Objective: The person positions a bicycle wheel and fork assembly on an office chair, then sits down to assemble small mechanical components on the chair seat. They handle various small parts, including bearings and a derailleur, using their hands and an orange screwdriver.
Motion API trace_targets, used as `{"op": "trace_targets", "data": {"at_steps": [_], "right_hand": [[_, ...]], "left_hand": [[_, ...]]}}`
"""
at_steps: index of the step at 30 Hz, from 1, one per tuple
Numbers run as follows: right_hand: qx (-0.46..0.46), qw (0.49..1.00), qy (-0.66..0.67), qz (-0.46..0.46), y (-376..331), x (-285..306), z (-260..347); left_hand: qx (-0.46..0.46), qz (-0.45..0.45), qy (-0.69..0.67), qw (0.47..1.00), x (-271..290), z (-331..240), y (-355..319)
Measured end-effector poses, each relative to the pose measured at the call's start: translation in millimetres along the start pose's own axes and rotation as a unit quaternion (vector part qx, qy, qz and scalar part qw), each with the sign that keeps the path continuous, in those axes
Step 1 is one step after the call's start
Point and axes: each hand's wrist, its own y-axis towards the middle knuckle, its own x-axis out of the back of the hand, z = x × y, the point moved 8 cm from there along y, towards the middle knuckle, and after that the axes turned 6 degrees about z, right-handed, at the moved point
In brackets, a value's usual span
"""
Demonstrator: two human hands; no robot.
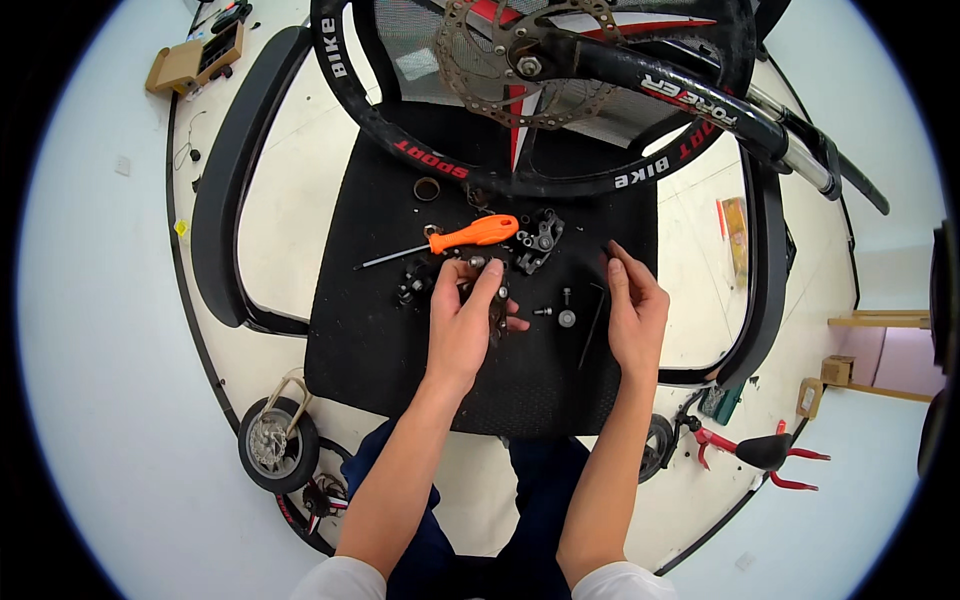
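Note:
My left hand (462, 310) is closed round a dark metal part with silver bolts (499, 308), which looks like a disc brake caliper; the fingers partly cover it. My right hand (637, 308) pinches a small dark piece (608, 252) between thumb and fingertips, too small to name. Beside that hand an L-shaped hex key (591, 325) lies on the black chair seat (400, 370). Between the hands are small bolts (567, 296) and a round silver piece (567, 319). Just beyond, an orange-handled screwdriver (475, 234) lies near a second dark caliper-like part (541, 241).
A bicycle wheel (520, 187) with a brake disc (460, 75) and black fork (690, 95) rests across the seat's far side. Armrests (225, 190) flank the seat. Black parts (412, 284) and a metal ring (427, 189) lie leftward. A small wheel (278, 447) and red frame (722, 440) are on the floor.

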Motion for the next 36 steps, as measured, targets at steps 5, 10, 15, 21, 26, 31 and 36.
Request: {"op": "trace_targets", "data": {"at_steps": [5, 10, 15, 21, 26, 31, 36], "right_hand": [[0.014, 0.999, 0.003, -0.037, -0.8, 22.6, -11.2], [-0.049, 0.949, -0.312, 0.007, -5.4, 20.0, -26.9], [-0.087, 0.969, -0.229, 0.022, -5.2, 7.6, -24.4], [-0.094, 0.974, 0.196, 0.067, -10.0, -11.2, 10.8], [-0.075, 0.957, 0.179, 0.214, -26.9, -59.4, 30.0], [-0.036, 0.958, 0.15, 0.241, -29.3, -70.8, 35.0], [-0.043, 0.956, 0.178, 0.229, -29.1, -68.9, 30.4]], "left_hand": [[0.002, 0.022, -0.033, 0.999, -9.0, 0.2, -2.1], [0.004, 0.03, -0.046, 0.998, -17.5, 0.4, -2.3], [0.013, 0.047, -0.042, 0.998, -17.6, 4.4, -1.6], [0.037, 0.024, -0.029, 0.999, -10.8, 7.0, -3.2], [-0.002, -0.005, -0.007, 1.0, -7.2, -0.1, -3.0], [0.011, -0.013, -0.004, 1.0, -3.8, -2.2, -2.1], [0.024, 0.016, -0.019, 0.999, -8.0, -2.3, -3.2]]}}
